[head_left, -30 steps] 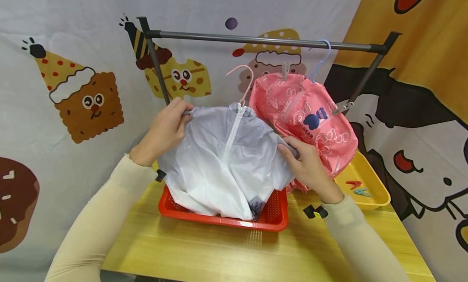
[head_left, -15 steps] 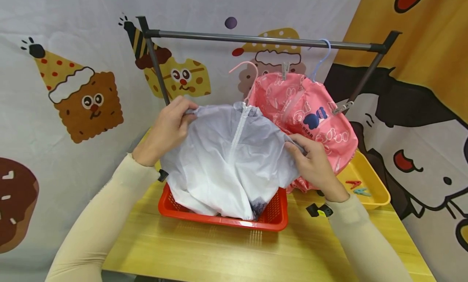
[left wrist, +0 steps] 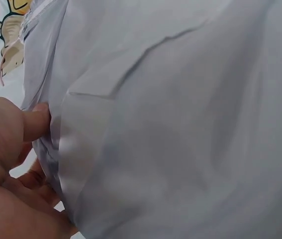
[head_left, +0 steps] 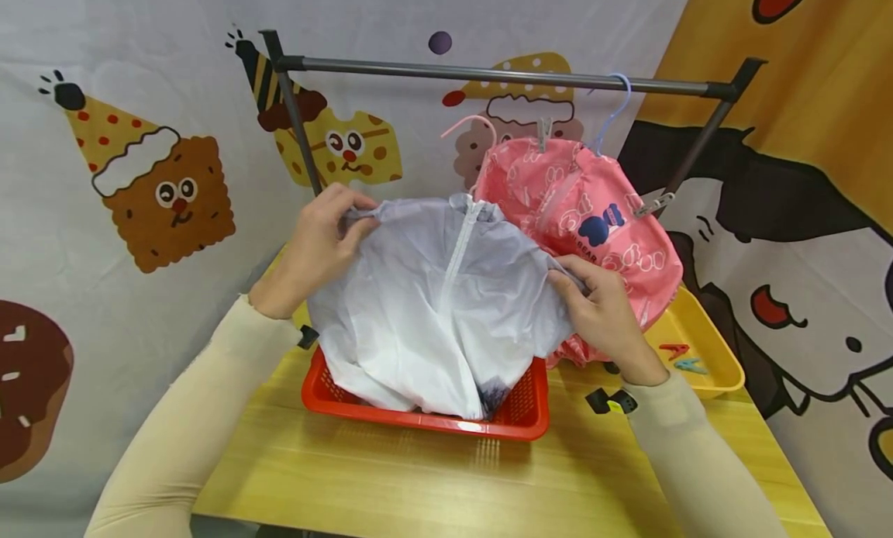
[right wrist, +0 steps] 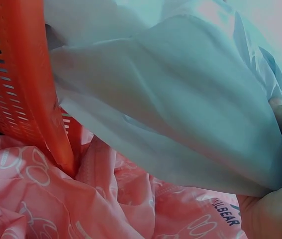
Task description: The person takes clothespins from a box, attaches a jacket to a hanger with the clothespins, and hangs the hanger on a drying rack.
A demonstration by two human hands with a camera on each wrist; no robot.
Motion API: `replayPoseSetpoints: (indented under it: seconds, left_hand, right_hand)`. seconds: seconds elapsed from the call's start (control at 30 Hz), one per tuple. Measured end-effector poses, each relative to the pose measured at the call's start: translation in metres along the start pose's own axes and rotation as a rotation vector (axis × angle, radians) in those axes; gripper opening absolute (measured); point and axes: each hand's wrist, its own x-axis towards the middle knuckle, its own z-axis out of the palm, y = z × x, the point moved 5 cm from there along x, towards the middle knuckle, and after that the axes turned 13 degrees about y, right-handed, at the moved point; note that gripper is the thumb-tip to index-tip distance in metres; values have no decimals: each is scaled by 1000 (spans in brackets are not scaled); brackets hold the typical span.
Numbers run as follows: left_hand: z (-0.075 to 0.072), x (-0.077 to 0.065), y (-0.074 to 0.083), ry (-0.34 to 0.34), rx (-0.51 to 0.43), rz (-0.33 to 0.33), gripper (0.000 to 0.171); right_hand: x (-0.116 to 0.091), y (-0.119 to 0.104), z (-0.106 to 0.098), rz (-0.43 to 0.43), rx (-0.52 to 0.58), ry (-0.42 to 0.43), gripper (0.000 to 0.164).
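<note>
Above the red basket (head_left: 418, 422), the left hand (head_left: 321, 237) pinches one shoulder edge of the grey-white jacket (head_left: 412, 305), the right hand (head_left: 605, 315) the other; each grip has cloth, lower half in the basket. Pink hanger (head_left: 494, 135) pokes up at the collar, not on the rack bar (head_left: 432, 71) above the basket. Step looks like settling shoulders onto the hanger; next move likely calls for lifting everything clear of the basket and hooking the bar.
</note>
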Motion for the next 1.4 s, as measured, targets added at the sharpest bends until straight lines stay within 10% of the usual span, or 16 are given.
replayPoseSetpoints:
  seconds: [0.67,1.4]
  left_hand:
    - [-7,-11,-13,-40,4,-168,64]
    - [-25,-42,-15,-75,70,-293,80]
  right_hand:
    - [0,4,-5,-3,33,43,20]
    - [-2,5,-7,6,13,68,20]
